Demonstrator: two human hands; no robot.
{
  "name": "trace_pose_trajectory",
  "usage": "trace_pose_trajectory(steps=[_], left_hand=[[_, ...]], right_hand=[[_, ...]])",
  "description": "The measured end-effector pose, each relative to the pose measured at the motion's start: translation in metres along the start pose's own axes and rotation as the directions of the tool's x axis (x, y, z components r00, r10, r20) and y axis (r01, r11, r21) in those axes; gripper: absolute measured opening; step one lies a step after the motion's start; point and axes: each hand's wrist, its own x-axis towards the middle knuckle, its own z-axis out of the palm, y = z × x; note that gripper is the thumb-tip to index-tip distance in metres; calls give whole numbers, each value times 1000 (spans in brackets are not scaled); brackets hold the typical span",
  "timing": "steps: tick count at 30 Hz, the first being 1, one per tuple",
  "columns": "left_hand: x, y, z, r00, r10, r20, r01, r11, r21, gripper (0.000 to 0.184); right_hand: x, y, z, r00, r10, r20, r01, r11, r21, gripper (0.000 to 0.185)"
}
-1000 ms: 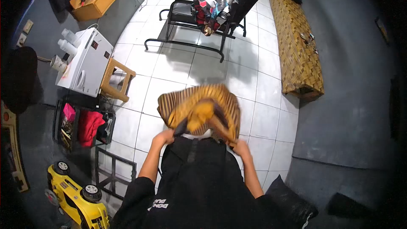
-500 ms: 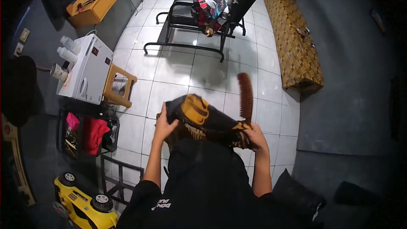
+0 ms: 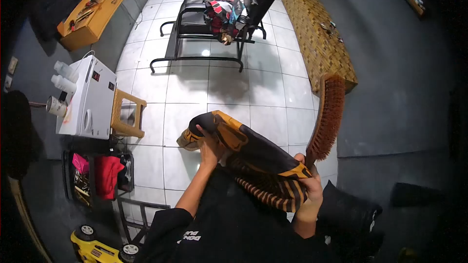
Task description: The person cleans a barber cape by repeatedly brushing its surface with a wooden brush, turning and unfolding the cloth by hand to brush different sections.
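Note:
A black, orange and brown patterned cloth [image 3: 265, 148] is stretched between my two hands in front of my body, with striped folds hanging below its smooth upper side. My left hand [image 3: 208, 151] grips its left end, one finger lying up along the fabric. At the right end, my right hand [image 3: 312, 185] is closed on the cloth's corner and also on the handle of a wooden brush [image 3: 329, 122]. The brush stands up above that hand, tilted right, its reddish-brown bristles facing right. Part of the handle is hidden by the fingers and cloth.
A black chair [image 3: 178, 41] with piled clothes [image 3: 224, 12] stands ahead on white tiles. To the left are a small white fridge [image 3: 97, 102], a stool [image 3: 129, 112], a black crate [image 3: 126, 192] and a yellow toy car [image 3: 100, 251]. A woven bench [image 3: 312, 24] lines the right wall.
The cloth has spread and turned, showing its striped folds. My right hand has moved right and down, and the brush has swung right with its bristles now in full view.

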Motion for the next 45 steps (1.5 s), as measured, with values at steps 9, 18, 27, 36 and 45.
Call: trace_pose_trajectory(steps=[9,18,27,36,45], left_hand=[[6,16,-45,985,-168,-41,77,637,-767,109],[1,76,-108,993,-66,102,105,890,-445,39],[-2,177,-72,960,-47,277,189,837,-513,56],[7,235,-46,941,61,332,-37,996,-78,68],[13,207,-45,998,33,51,-33,999,-13,52]], right_hand=[[5,-11,-9,984,-92,-151,65,983,-174,43],[34,26,-48,949,-201,-242,4,776,-631,24],[44,50,-90,977,31,211,148,613,-776,48],[66,56,-135,974,-111,197,225,566,-793,24],[127,-10,-186,654,-710,261,339,-34,-940,5]])
